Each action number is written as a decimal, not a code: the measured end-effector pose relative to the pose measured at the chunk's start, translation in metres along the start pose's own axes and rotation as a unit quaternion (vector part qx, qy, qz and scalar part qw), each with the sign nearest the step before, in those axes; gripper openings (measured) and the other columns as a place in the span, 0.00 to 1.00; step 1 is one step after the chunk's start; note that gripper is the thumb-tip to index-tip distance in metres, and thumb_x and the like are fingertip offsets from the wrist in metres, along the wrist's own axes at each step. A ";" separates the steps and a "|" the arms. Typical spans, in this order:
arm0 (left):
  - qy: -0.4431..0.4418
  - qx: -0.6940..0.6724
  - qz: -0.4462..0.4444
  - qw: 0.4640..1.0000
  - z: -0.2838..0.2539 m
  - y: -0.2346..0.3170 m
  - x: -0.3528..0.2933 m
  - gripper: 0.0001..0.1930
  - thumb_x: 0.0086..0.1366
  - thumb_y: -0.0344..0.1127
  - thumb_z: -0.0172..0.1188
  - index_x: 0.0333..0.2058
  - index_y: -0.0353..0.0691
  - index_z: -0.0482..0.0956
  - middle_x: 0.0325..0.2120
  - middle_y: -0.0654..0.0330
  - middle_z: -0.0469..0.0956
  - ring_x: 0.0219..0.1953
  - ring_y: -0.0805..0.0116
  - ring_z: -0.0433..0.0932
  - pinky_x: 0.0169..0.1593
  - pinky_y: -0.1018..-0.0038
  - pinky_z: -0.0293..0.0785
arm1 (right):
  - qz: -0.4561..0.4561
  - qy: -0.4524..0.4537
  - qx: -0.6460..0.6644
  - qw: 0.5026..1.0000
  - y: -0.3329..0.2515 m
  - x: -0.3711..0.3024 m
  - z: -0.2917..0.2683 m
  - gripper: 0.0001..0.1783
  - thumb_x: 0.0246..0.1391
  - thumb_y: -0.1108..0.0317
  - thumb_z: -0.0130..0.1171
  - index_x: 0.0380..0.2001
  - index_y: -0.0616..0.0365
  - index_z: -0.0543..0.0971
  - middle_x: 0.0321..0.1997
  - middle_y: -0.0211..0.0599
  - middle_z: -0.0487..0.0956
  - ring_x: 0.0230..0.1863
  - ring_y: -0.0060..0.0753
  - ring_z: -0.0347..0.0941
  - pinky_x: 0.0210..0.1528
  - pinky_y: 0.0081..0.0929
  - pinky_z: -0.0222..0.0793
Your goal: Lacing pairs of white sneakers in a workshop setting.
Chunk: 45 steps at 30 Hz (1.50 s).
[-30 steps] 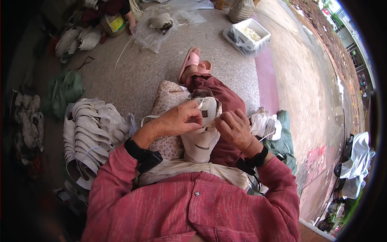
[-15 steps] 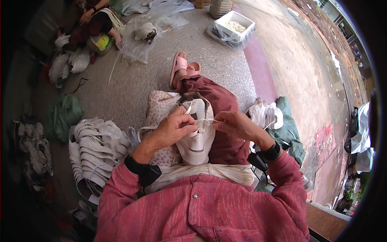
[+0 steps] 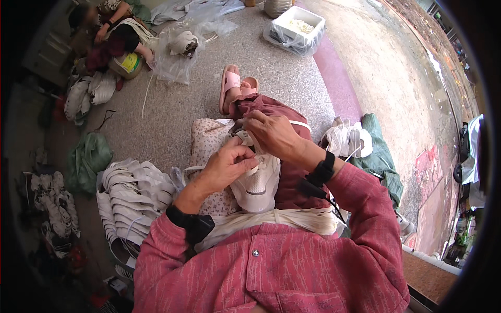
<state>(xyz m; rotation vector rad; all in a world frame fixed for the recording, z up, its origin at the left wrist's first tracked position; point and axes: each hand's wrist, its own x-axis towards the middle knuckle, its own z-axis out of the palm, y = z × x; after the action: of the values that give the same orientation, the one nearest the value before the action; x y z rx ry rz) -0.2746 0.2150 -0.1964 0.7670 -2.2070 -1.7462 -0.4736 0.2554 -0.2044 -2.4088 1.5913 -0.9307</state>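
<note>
A white mesh shoe upper (image 3: 255, 189) rests across my lap, its toe end toward my body. My left hand (image 3: 229, 166) is closed at its left side, thumb and finger pinching a cream shoelace (image 3: 194, 168) at the eyelets; the lace's tail trails out left. My right hand (image 3: 274, 134) reaches over the far end of the upper, fingertips pinched together on the lace. A loose strand curves out to the right behind this hand. The right hand hides much of the lacing and the upper's opening. Beneath lie a floral cloth (image 3: 206, 141) and dark red trousers.
Stacked white uppers (image 3: 136, 195) stand at my left, a green bag (image 3: 88, 163) beyond. More white uppers (image 3: 347, 138) lie at my right near green sheeting (image 3: 382, 156). Ahead are a white box (image 3: 297, 27) holding pale strands and, far left, a seated person (image 3: 117, 39).
My right hand has moved left and away from my body, over the far end of the upper. My left hand stays nearly in place, still pinching.
</note>
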 end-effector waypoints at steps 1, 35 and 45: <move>-0.005 -0.005 -0.018 1.000 0.000 0.001 0.000 0.08 0.64 0.34 0.63 0.32 0.36 0.77 0.32 0.67 0.62 0.32 0.78 0.65 0.35 0.80 0.64 | 0.010 0.020 0.001 1.000 0.004 0.003 0.006 0.07 0.49 0.70 0.57 0.32 0.58 0.74 0.34 0.37 0.71 0.33 0.43 0.74 0.30 0.38 0.69; 0.046 -0.120 0.079 0.989 0.002 -0.025 -0.004 0.13 0.70 0.33 0.51 0.50 0.38 0.76 0.37 0.64 0.72 0.34 0.77 0.70 0.36 0.80 0.68 | 0.002 -0.030 -0.068 0.997 -0.037 -0.030 -0.022 0.09 0.48 0.69 0.62 0.35 0.53 0.77 0.41 0.33 0.74 0.44 0.41 0.70 0.48 0.36 0.63; 0.157 -0.315 -0.038 0.935 -0.002 -0.026 -0.050 0.21 0.74 0.37 0.44 0.62 0.40 0.57 0.34 0.62 0.74 0.27 0.83 0.66 0.28 0.88 0.60 | 0.023 -0.071 0.103 0.992 -0.037 -0.039 -0.026 0.12 0.46 0.71 0.66 0.37 0.54 0.81 0.39 0.34 0.75 0.43 0.40 0.70 0.47 0.36 0.64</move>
<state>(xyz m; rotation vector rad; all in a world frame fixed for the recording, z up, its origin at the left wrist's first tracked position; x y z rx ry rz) -0.2250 0.2361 -0.2132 0.8868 -1.3070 -2.0258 -0.4686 0.3119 -0.1848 -2.2345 1.4194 -0.8491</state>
